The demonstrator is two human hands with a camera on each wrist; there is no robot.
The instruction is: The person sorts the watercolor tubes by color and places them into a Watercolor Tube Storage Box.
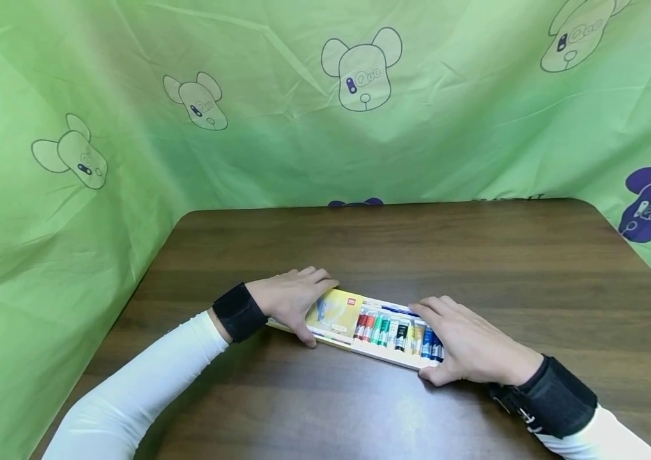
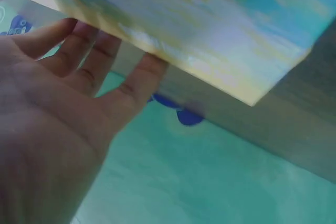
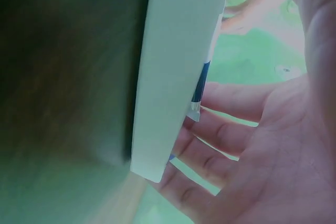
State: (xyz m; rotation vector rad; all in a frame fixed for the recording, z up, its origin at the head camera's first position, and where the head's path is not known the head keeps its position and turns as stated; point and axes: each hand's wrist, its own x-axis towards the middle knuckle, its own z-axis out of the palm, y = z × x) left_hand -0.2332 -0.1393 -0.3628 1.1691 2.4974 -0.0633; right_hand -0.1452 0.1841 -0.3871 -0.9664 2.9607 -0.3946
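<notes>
A long flat paint box (image 1: 379,356) lies slantwise on the table between both hands. Small paint tubes in several colours (image 1: 401,337) sit in a row in its white tray, beside a yellow printed cover (image 1: 333,313) on the left part. My left hand (image 1: 291,297) grips the left part across its width, thumb at the near edge, fingers at the far edge. The box's left end is partly hidden under that hand. With thumb and fingers on opposite long edges, my right hand (image 1: 469,342) holds the right end. In the right wrist view, a dark blue tube (image 3: 200,82) shows above the white side wall (image 3: 178,51).
The brown wooden table (image 1: 302,409) extends around the box. A green cloth with printed bear heads (image 1: 417,147) hangs behind the table and along its left side. Black bands (image 1: 239,313) wrap both wrists.
</notes>
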